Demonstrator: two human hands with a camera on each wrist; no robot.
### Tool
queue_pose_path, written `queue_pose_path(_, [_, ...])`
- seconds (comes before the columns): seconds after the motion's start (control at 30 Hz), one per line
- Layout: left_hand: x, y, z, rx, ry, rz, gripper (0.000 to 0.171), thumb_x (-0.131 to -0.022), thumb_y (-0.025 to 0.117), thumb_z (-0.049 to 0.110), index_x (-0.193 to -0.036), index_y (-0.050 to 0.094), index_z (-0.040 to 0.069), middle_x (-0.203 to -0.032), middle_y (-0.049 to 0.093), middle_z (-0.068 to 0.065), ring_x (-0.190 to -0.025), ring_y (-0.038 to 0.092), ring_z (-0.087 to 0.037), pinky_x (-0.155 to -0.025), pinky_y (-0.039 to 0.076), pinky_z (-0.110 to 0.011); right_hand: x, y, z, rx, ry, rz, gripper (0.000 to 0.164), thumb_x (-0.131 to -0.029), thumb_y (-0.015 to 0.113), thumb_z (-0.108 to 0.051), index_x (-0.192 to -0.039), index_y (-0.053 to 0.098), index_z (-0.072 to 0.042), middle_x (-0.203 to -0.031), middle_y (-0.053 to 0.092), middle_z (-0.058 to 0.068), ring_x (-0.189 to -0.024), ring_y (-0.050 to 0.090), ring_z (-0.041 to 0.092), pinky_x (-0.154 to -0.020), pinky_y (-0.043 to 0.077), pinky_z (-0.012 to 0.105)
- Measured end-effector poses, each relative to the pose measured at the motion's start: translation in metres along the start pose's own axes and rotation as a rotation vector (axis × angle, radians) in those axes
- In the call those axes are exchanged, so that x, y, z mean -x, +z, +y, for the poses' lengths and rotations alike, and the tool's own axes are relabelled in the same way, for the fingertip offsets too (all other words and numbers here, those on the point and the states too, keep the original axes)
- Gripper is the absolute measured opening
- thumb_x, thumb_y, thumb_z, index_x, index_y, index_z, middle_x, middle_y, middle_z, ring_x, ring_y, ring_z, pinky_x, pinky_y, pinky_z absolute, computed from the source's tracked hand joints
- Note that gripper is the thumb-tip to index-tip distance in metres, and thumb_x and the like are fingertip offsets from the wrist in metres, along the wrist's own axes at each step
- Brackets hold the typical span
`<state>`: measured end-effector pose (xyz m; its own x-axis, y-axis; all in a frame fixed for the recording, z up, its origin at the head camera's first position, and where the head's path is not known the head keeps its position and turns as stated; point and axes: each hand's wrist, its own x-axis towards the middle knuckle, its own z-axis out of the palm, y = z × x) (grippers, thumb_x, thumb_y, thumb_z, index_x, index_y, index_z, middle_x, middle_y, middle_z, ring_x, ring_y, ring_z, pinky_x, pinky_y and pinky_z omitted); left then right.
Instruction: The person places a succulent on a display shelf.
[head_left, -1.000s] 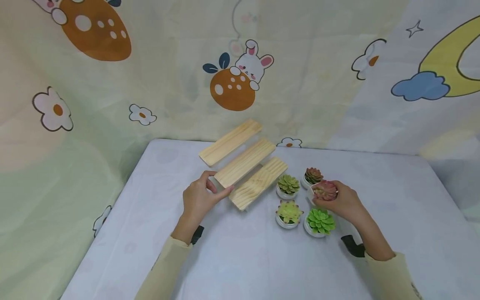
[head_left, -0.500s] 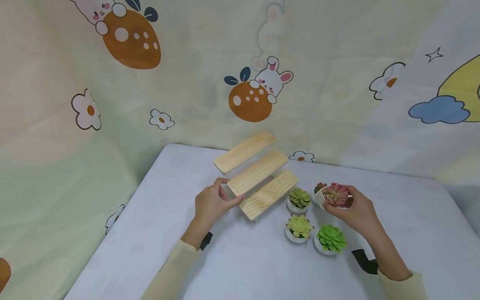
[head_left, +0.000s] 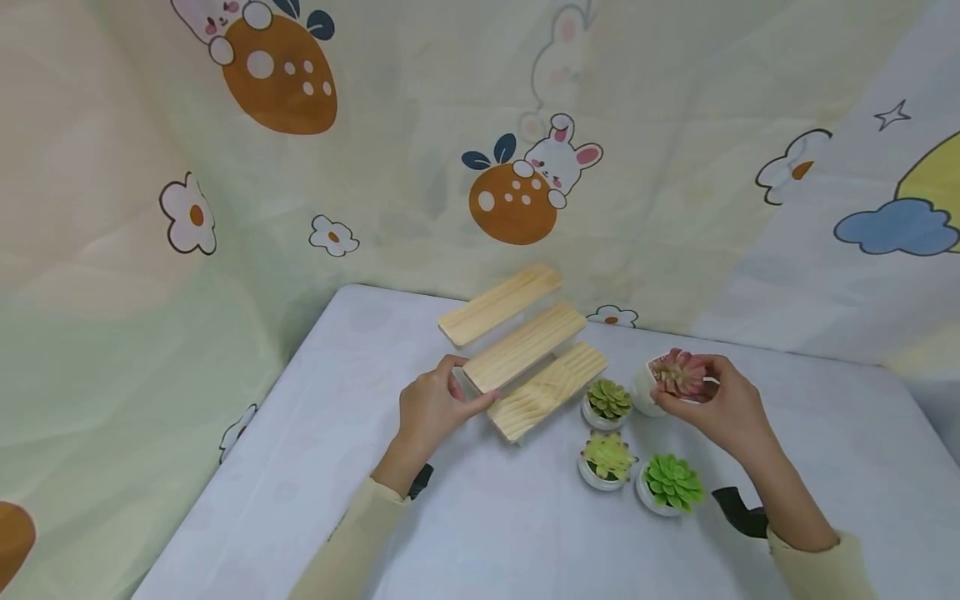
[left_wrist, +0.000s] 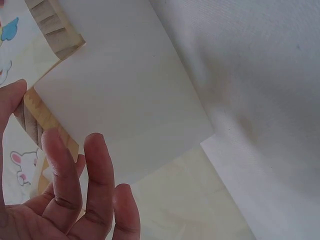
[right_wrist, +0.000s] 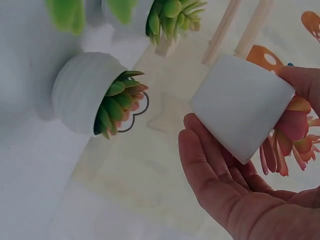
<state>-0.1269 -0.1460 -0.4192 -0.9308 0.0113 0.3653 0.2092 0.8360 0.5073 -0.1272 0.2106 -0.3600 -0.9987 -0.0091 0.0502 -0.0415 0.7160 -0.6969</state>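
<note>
My left hand (head_left: pixel 433 404) grips the near-left end of the middle board of a three-step wooden stand (head_left: pixel 525 346), thumb on one edge and fingers at the other. The left wrist view shows the stand's white side panel (left_wrist: pixel 130 95) beside the spread fingers. On the right, my right hand (head_left: pixel 723 408) holds a pink potted succulent (head_left: pixel 681 372) between thumb and fingers, above the table. Its white pot (right_wrist: pixel 242 107) is tilted in the right wrist view. A red-tipped green succulent (right_wrist: pixel 117 102) stands near it, hidden behind the held one in the head view.
Between the stand and my right hand are a dull green succulent (head_left: pixel 609 399), a yellow-green one (head_left: pixel 609 457) and a bright green one (head_left: pixel 673 483), all in white pots. A patterned cloth backdrop (head_left: pixel 405 167) rises behind the white table (head_left: pixel 525 533).
My right hand has raised the pink succulent and moved it back, so it covers the red-tipped one in the head view. The left hand keeps its grip on the stand. The head view has shifted.
</note>
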Motion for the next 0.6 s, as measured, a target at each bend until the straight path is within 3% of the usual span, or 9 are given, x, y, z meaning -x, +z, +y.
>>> queue_pose_path(0.07, [0.0, 0.001, 0.0, -0.005, 0.01, 0.006, 0.062, -0.071, 0.082, 0.052, -0.111, 0.064, 0.009, -0.057, 0.053, 0.01, -0.045, 0.042, -0.003, -0.042, 0.031, -0.019, -0.002, -0.001, -0.003, -0.004, -0.019, 0.018, 0.07, -0.082, 0.079, -0.031, -0.126, 0.044, 0.01, -0.116, 0.055, 0.027, -0.102, 0.063, 0.042, -0.061, 0.048, 0.015])
queue_pose_path(0.17, [0.0, 0.0, -0.001, -0.006, 0.019, 0.016, 0.062, -0.071, 0.082, 0.052, -0.11, 0.064, 0.009, -0.057, 0.053, 0.01, -0.045, 0.042, -0.003, -0.042, 0.031, -0.019, -0.005, -0.003, -0.009, -0.029, -0.047, 0.031, 0.067, -0.082, 0.079, -0.029, -0.126, 0.046, 0.009, -0.116, 0.055, 0.024, -0.09, 0.066, 0.012, -0.061, 0.049, 0.014])
queue_pose_path(0.27, [0.0, -0.001, 0.0, -0.001, 0.024, 0.021, 0.061, -0.071, 0.082, 0.052, -0.11, 0.064, 0.008, -0.057, 0.053, 0.011, -0.045, 0.042, -0.002, -0.041, 0.031, -0.018, -0.008, -0.005, -0.014, -0.055, -0.072, 0.035, 0.065, -0.082, 0.079, -0.026, -0.127, 0.046, 0.009, -0.117, 0.055, 0.023, -0.082, 0.053, -0.012, -0.062, 0.049, 0.013])
queue_pose_path(0.3, [0.0, -0.001, 0.0, 0.005, 0.024, 0.022, 0.061, -0.071, 0.082, 0.051, -0.11, 0.064, 0.008, -0.057, 0.053, 0.01, -0.045, 0.042, -0.002, -0.042, 0.031, -0.018, -0.008, -0.006, -0.015, -0.059, -0.08, 0.034, 0.066, -0.082, 0.079, -0.026, -0.127, 0.046, 0.009, -0.117, 0.055, 0.023, -0.082, 0.051, -0.015, -0.062, 0.049, 0.012])
queue_pose_path(0.47, [0.0, -0.001, 0.001, 0.03, 0.019, 0.022, 0.062, -0.071, 0.082, 0.051, -0.111, 0.065, 0.007, -0.062, 0.059, 0.007, -0.048, 0.045, -0.003, -0.043, 0.034, -0.019, -0.013, -0.011, -0.024, -0.043, -0.107, 0.034, 0.068, -0.082, 0.079, -0.025, -0.129, 0.045, 0.009, -0.12, 0.055, 0.025, -0.089, 0.057, -0.001, -0.063, 0.048, 0.011])
queue_pose_path(0.6, [0.0, 0.0, 0.001, 0.044, 0.005, 0.016, 0.062, -0.071, 0.082, 0.051, -0.111, 0.066, 0.008, -0.068, 0.064, 0.003, -0.053, 0.051, -0.005, -0.046, 0.038, -0.019, -0.017, -0.016, -0.031, -0.067, -0.141, 0.032, 0.067, -0.082, 0.079, -0.022, -0.13, 0.044, 0.01, -0.121, 0.054, 0.025, -0.085, 0.051, -0.013, -0.063, 0.047, 0.01])
